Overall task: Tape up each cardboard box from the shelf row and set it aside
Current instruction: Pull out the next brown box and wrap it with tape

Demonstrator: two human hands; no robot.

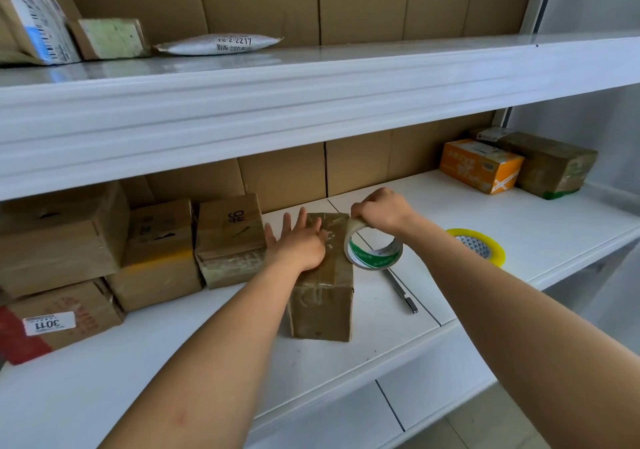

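Gripping a tape roll, the right hand curls its fingers over the roll's top edge, where a clear strip runs onto the box. Flat on the box's top lies the left hand, fingers straight and spread, pressing down. That box stands upright near the middle of the white shelf, its brown cardboard glossy with wrinkled clear tape. A slim dark pen-like tool lies on the shelf just right of the box, partly under the roll. Further right rests a second roll, flat, with a yellow rim and a patterned core. To the left a row of brown cardboard boxes sits closed, some stacked; the nearest bears a white label reading 3011 upside down. At the far right an orange carton touches a taped brown box. On the upper shelf lie labelled parcels and a white mailer.
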